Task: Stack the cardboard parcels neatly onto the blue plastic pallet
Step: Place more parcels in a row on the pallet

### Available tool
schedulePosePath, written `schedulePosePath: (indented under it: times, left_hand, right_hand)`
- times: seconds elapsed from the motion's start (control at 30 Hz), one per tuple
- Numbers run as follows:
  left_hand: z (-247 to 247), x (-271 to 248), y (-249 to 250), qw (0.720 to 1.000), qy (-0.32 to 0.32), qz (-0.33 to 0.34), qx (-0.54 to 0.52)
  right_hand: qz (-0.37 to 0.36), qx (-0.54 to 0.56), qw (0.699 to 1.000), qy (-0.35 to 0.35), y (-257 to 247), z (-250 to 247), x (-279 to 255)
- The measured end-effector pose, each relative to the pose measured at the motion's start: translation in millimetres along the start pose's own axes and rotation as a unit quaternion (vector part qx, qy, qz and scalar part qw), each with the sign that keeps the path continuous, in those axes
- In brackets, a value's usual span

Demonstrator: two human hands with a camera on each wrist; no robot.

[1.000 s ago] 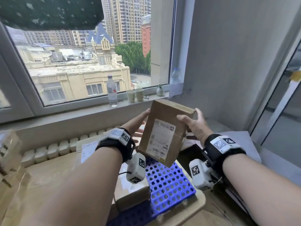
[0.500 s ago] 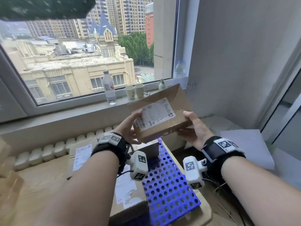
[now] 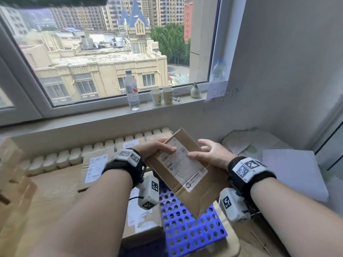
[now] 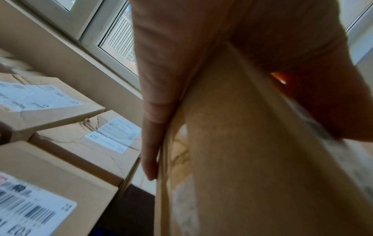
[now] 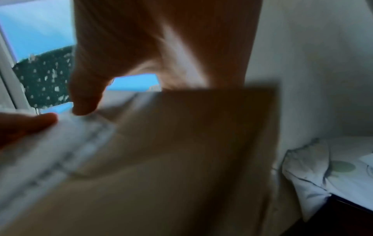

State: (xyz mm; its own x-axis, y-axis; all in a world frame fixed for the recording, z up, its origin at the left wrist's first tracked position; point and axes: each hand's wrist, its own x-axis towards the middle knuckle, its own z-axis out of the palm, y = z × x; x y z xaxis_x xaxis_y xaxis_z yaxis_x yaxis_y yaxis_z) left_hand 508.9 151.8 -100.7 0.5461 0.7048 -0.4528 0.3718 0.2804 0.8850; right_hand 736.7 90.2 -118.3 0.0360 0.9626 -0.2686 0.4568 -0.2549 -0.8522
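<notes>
Tilted label-up brown parcel [image 3: 182, 169]

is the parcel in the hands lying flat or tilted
Tilted: the held parcel slopes above the blue pallet, label up, gripped by the left hand and right hand.

- The left hand [image 3: 154, 148], bare, reaches forward from a forearm that runs up from the lower left of the head view; its thumb lies flat on top of what it grips.
- In the left wrist view, the left hand's fingers [image 4: 153, 121] stretch straight along the underside.
- A black wrist strap with white coded marker tiles [image 3: 128, 158] wraps the left wrist, a white camera block hanging under it.
- The right hand [image 3: 213, 154], bare, comes in from the lower right, thumb pressing on top, the other fingers spread and only slightly bent.
- A matching black strap with white coded tiles [image 3: 248, 169] circles the right wrist.
</notes>
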Motion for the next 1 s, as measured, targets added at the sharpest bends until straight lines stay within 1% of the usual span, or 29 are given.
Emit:
schedulePosePath:
  times: [0.07,0.13,0.2,0.23,0.27,0.33,0.37,0.43,0.5,0.53,0.6,0.73,0.83,0.93,1.0]
  left_hand:
    - [4,5,-6,1.000,-0.025,-0.002,-0.005]
    - [6,13,-15,0.999,-0.044,-0.006,-0.006]
    - [10,19,-25,0.999,-0.038,-0.024,0.007]
    - [12,23,-30,0.999,-0.023,-0.033,0.015]
    - [14,27,-36,0.999,0.006,-0.041,0.022]
    - [15,36,-48,0.992,0.108,-0.044,0.058]
    - [15,38,-54,0.984,0.159,-0.037,0.074]
    - [13,39,-66,0.966,0.246,-0.009,0.074]
    - [8,37,-80,0.947,0.310,0.007,0.080]
    - [5,37,-86,0.941,0.327,0.002,0.090]
    - [2,38,-99,0.938,0.328,-0.024,0.107]
    - [1,42,-120,0.945,0.293,-0.078,0.120]
    - [4,46,-127,0.939,0.301,-0.096,0.136]
    - [4,49,-127,0.932,0.314,-0.104,0.145]
    - [4,51,-127,0.930,0.319,-0.111,0.145]
  right_hand:
    - [0.022,0.047,0.997,-0.054,15,8,8]
    - [0.037,0.101,0.990,-0.094,30,18,8]
    - [0.068,0.146,0.981,-0.107,47,28,9]
    - [0.086,0.154,0.979,-0.104,56,33,11]
    - [0.103,0.154,0.978,-0.094,64,37,12]
    - [0.125,0.128,0.981,-0.070,77,44,16]
    - [0.134,0.111,0.983,-0.064,82,47,18]
    - [0.164,0.091,0.980,-0.067,91,51,20]
    - [0.183,0.082,0.976,-0.084,100,58,24]
    - [0.192,0.080,0.974,-0.085,105,61,28]
    - [0.206,0.079,0.972,-0.084,110,65,34]
    - [0.215,0.073,0.969,-0.093,110,69,48]
    - [0.217,0.061,0.970,-0.091,109,77,53]
    - [0.196,-0.024,0.976,-0.088,112,87,58]
    - [0.182,-0.050,0.979,-0.081,114,92,64]
